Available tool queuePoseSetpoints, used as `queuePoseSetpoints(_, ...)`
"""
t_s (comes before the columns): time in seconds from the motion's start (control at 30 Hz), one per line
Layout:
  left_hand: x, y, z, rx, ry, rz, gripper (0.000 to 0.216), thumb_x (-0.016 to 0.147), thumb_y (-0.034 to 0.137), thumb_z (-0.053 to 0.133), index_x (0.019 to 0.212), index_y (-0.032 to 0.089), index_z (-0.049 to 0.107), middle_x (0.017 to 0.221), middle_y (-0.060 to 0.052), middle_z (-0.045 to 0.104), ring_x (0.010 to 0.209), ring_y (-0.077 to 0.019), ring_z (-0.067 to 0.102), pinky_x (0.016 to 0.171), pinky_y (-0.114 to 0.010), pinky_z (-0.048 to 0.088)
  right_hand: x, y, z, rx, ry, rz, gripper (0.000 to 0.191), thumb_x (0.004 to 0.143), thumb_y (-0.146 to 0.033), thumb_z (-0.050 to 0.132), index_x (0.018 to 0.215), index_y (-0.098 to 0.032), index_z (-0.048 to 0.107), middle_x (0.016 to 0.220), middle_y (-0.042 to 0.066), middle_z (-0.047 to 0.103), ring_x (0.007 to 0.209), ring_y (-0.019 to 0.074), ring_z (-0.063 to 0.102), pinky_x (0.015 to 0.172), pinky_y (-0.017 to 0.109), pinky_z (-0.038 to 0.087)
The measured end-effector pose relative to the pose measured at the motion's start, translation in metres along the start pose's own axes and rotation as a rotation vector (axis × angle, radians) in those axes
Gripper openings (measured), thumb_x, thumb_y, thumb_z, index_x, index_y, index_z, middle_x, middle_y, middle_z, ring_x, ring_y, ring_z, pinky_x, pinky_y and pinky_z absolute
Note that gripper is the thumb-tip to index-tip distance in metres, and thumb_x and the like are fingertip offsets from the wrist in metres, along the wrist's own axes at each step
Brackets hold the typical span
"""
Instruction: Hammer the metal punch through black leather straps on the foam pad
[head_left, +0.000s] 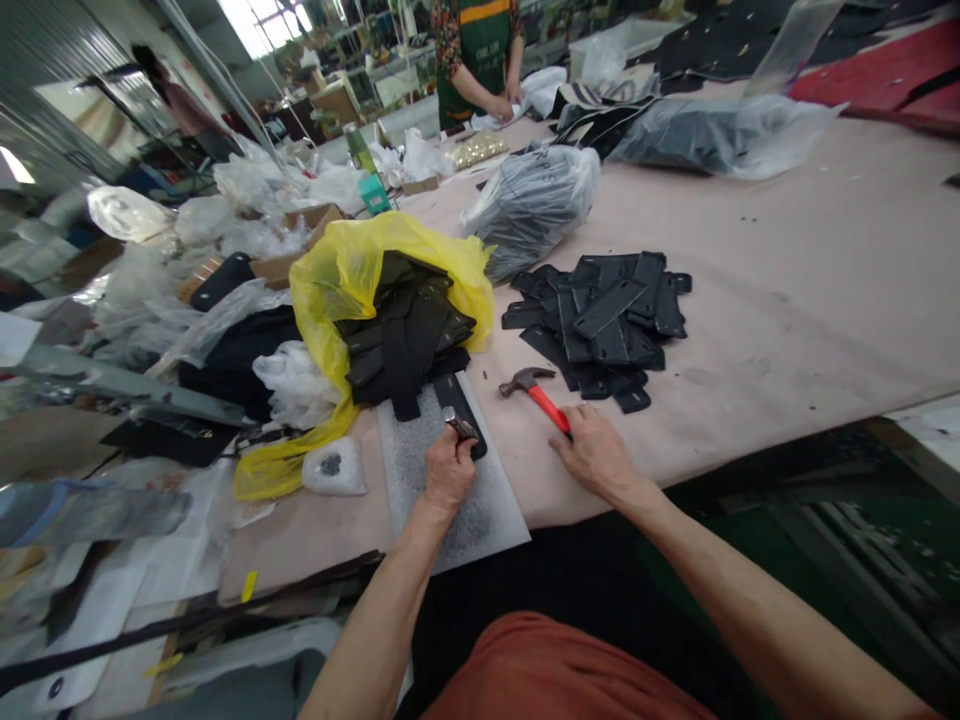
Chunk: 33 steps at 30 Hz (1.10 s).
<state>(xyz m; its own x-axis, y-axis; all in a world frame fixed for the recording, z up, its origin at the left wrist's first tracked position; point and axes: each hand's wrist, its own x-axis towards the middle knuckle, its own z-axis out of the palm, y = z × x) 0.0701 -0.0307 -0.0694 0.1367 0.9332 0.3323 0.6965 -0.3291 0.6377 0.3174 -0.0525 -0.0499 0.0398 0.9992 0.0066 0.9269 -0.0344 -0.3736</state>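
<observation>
In my left hand [450, 468] is a short metal punch [459, 424], held over a black strip [454, 396]. The strip lies on a pale, speckled board [491, 500] at the table's front edge. My right hand [596, 450] grips the red handle of a claw hammer [545, 402], whose head points left, apart from the punch. Left of the strip, a yellow plastic bag [315, 290] gapes around several dark strips [409, 330]. Beyond the hammer lies a loose pile of black strips [607, 310].
A small white bag of dark bits [335, 468] sits left of the board. Behind the pile rests a clear bag of dark pieces [536, 205]. Plastic bags [150, 270] crowd the left side. A co-worker in a green apron [480, 60] stands across the table.
</observation>
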Motion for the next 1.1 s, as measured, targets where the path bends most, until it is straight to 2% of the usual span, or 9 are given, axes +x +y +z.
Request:
queuePoseSetpoints(0.1,0.000,0.000,0.000,0.013,0.008,0.003,0.016,0.084,0.013,0.050,0.095,0.018,0.061,0.089,-0.006,0.071,0.085,-0.0199,0.068,0.081,-0.033,0.055,0.010,0.001,-0.004,0.105,-0.156,0.116,0.018,0.083,-0.020,0.054,0.101,-0.016,0.057,0.094,0.011,0.061,0.087,0.0234,0.057,0.074,0.032,0.041)
queuePoseSetpoints(0.27,-0.001,0.001,0.001,0.060,0.002,0.029,0.016,0.085,0.013,0.051,0.096,0.019,0.060,0.088,-0.006,0.070,0.084,-0.0203,0.068,0.080,-0.033,0.054,0.025,-0.014,-0.011,0.885,-0.490,0.529,0.010,0.077,-0.013,0.055,0.084,-0.018,0.050,0.065,0.000,0.054,0.052,0.0131,0.051,0.051,0.025,0.039)
queuePoseSetpoints(0.33,-0.002,0.002,0.001,0.066,0.002,0.017,0.016,0.085,0.013,0.051,0.096,0.020,0.060,0.088,-0.005,0.070,0.083,-0.0203,0.068,0.078,-0.032,0.054,0.026,-0.020,-0.012,1.007,-0.546,0.557,0.002,0.081,-0.017,0.050,0.080,-0.018,0.049,0.060,-0.002,0.051,0.045,0.0104,0.046,0.045,0.024,0.037)
queuePoseSetpoints(0.4,-0.002,0.003,0.000,0.066,0.004,-0.006,0.016,0.085,0.013,0.051,0.095,0.020,0.060,0.087,-0.005,0.070,0.081,-0.0205,0.068,0.076,-0.032,0.054,0.024,-0.026,-0.018,1.027,-0.544,0.548,0.012,0.087,-0.022,0.043,0.076,-0.018,0.047,0.057,-0.005,0.044,0.039,0.0079,0.038,0.040,0.022,0.032)
queuePoseSetpoints(0.5,-0.002,0.005,-0.002,0.059,-0.016,-0.027,0.015,0.085,0.013,0.052,0.094,0.021,0.060,0.086,-0.004,0.069,0.081,-0.0204,0.067,0.075,-0.031,0.053,0.020,-0.039,-0.046,1.005,-0.403,0.436,0.025,0.094,-0.035,0.036,0.076,-0.021,0.044,0.054,-0.008,0.036,0.037,0.0073,0.030,0.037,0.021,0.025)
queuePoseSetpoints(0.67,-0.001,0.010,-0.005,0.045,-0.043,-0.035,0.013,0.084,0.011,0.052,0.089,0.020,0.059,0.085,-0.005,0.068,0.081,-0.0202,0.066,0.073,-0.030,0.052,0.009,-0.063,-0.125,0.524,0.094,-0.206,0.031,0.095,-0.046,0.039,0.076,-0.022,0.046,0.057,-0.004,0.044,0.046,0.0099,0.039,0.046,0.023,0.025)
queuePoseSetpoints(0.83,-0.001,0.011,-0.005,0.017,-0.034,-0.033,0.016,0.084,0.009,0.052,0.092,0.020,0.060,0.086,-0.005,0.069,0.083,-0.0194,0.066,0.075,-0.030,0.051,0.000,-0.074,-0.149,0.035,0.096,-0.519,0.029,0.097,-0.036,0.036,0.073,-0.022,0.045,0.053,-0.003,0.043,0.041,0.0108,0.031,0.046,0.030,0.015)
queuePoseSetpoints(0.93,-0.001,0.011,-0.005,0.017,-0.035,-0.033,0.017,0.083,0.008,0.052,0.093,0.020,0.060,0.086,-0.004,0.069,0.082,-0.0191,0.066,0.074,-0.029,0.051,0.000,-0.078,-0.159,-0.054,0.099,-0.570,0.029,0.097,-0.037,0.038,0.073,-0.022,0.045,0.052,-0.003,0.043,0.041,0.0113,0.031,0.047,0.031,0.012)
queuePoseSetpoints(1.1,-0.003,0.010,-0.005,0.016,-0.038,-0.061,0.015,0.085,0.009,0.052,0.092,0.020,0.060,0.086,-0.005,0.069,0.084,-0.0197,0.066,0.076,-0.030,0.051,-0.007,-0.088,-0.172,0.367,0.436,-0.328,0.026,0.100,-0.040,0.032,0.084,-0.024,0.046,0.058,-0.003,0.049,0.044,0.0125,0.042,0.046,0.026,0.026)
